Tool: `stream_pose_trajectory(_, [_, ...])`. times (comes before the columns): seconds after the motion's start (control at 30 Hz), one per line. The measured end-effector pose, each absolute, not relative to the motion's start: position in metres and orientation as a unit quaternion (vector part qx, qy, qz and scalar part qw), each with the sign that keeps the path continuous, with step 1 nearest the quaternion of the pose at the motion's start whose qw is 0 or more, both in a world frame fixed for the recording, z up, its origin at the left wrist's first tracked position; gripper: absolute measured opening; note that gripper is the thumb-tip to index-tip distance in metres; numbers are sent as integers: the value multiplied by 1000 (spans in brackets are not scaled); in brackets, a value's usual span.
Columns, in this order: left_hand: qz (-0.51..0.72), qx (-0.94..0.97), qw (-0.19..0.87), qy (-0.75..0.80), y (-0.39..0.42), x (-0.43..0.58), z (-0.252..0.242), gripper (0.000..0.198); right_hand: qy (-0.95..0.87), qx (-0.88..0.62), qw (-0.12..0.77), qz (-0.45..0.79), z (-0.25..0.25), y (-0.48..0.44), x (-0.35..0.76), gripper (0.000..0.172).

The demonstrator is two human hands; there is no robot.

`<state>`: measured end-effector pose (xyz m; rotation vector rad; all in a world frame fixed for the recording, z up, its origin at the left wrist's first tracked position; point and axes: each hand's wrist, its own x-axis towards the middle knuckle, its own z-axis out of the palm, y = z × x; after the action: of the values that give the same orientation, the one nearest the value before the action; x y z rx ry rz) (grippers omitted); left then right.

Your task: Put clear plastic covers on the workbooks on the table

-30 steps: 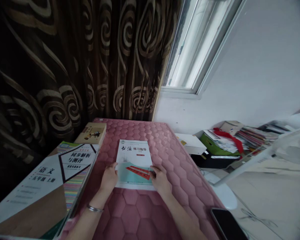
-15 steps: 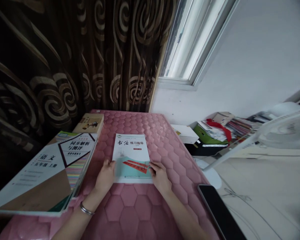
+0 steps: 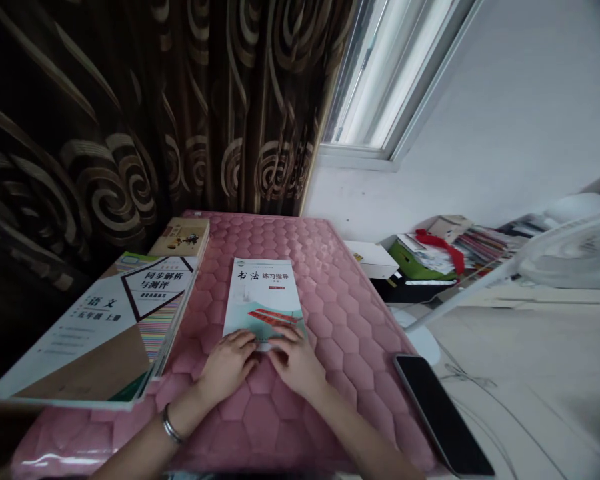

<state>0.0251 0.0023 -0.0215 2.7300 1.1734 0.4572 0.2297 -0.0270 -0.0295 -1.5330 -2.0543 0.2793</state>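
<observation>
A white and teal calligraphy workbook point(image 3: 263, 293) with a red strip picture and Chinese lettering lies flat on the pink padded table cover. My left hand point(image 3: 230, 363), with a silver bangle at its wrist, rests its fingers on the workbook's near left corner, thumb just off the near edge. From the right, my right hand point(image 3: 295, 363) lays loosely spread fingers over the near part of the cover, its thumb also by the near edge. The two hands are close together but apart. Part of the workbook's lower cover is hidden beneath the fingers.
Left of my arms lies a stack of large workbooks point(image 3: 87, 340), with a tan book pile point(image 3: 183, 237) behind it. A dark phone point(image 3: 440, 413) lies along the right edge of the pink cover point(image 3: 350, 353). Beyond stand a white fan point(image 3: 460, 300) and a green box point(image 3: 420, 263) of papers.
Both hands have moved from the workbook's left and right sides to its near edge and come closer together. The workbook still lies flat. The view has shifted slightly.
</observation>
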Motion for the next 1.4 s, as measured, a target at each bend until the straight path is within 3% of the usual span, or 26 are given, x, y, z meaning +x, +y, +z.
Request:
stream_pose_trajectory(0.4, [139, 884, 29, 445, 11, 0, -25, 25, -768, -569, 272, 111, -31, -26, 231, 8])
stream_pose_trajectory(0.7, [204, 880, 46, 427, 22, -36, -38, 22, -761, -560, 321, 63, -57, -41, 297, 17])
stream_pose_trajectory(1.07, [193, 875, 87, 435, 20, -36, -28, 24, -766, -548, 325, 91, -60, -43, 304, 37])
stream_pose_trajectory(1.27, [178, 873, 51, 451, -2, 10, -8, 17, -787, -536, 298, 69, -35, -40, 254, 16])
stream_pose_trajectory(1.4, [163, 893, 64, 415, 0, 38, -13, 16, -792, -540, 277, 76, -34, -26, 217, 14])
